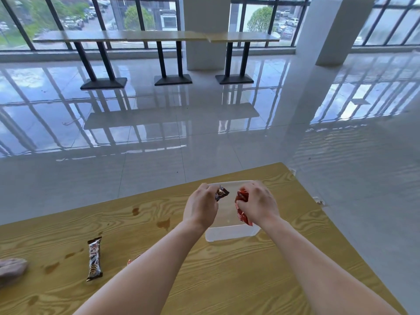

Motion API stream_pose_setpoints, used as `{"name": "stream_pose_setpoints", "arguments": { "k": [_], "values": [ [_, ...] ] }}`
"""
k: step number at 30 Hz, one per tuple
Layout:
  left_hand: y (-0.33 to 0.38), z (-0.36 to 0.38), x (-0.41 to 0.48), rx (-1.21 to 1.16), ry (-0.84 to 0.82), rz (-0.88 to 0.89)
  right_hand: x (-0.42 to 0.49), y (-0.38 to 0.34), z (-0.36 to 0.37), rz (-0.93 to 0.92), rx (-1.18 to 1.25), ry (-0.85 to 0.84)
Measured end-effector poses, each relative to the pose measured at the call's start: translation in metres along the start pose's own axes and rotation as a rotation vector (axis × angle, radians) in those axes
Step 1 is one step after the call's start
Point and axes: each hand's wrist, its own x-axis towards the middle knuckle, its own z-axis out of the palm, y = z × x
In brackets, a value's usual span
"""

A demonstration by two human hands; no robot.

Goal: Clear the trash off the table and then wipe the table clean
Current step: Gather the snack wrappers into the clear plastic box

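Over a clear plastic bin (229, 234) on the wooden table (227, 280), my left hand (201, 206) grips a small dark brown wrapper (221, 193). My right hand (258, 204) grips a crumpled red wrapper (242, 209) that hangs down into the bin. A long dark snack wrapper (94, 259) lies flat on the table to the left. A bit of another red wrapper (132, 260) shows beside my left forearm, mostly hidden. Brown liquid stains (163, 223) spot the tabletop.
A crumpled pinkish cloth (11, 268) lies at the table's left edge. The table's far edge runs just beyond the bin, and its right edge slopes down past my right arm. Glossy tiled floor, a long table (154, 36) and a white pillar (331, 30) stand beyond.
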Motion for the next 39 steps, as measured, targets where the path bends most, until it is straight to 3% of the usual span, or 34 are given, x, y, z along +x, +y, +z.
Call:
{"name": "stream_pose_setpoints", "arguments": {
  "k": [13, 27, 39],
  "values": [
    [-0.001, 0.055, 0.032, 0.325, -0.230, 0.008, 0.032, 0.034, 0.038, -0.015, -0.021, -0.126],
    [-0.008, 0.066, 0.034, 0.336, -0.288, 0.049, 0.035, 0.038, 0.059, -0.035, -0.072, -0.186],
    [-0.037, 0.032, 0.003, 0.242, -0.077, 0.132, 0.022, 0.018, 0.043, 0.005, -0.033, -0.212]
  ]
}}
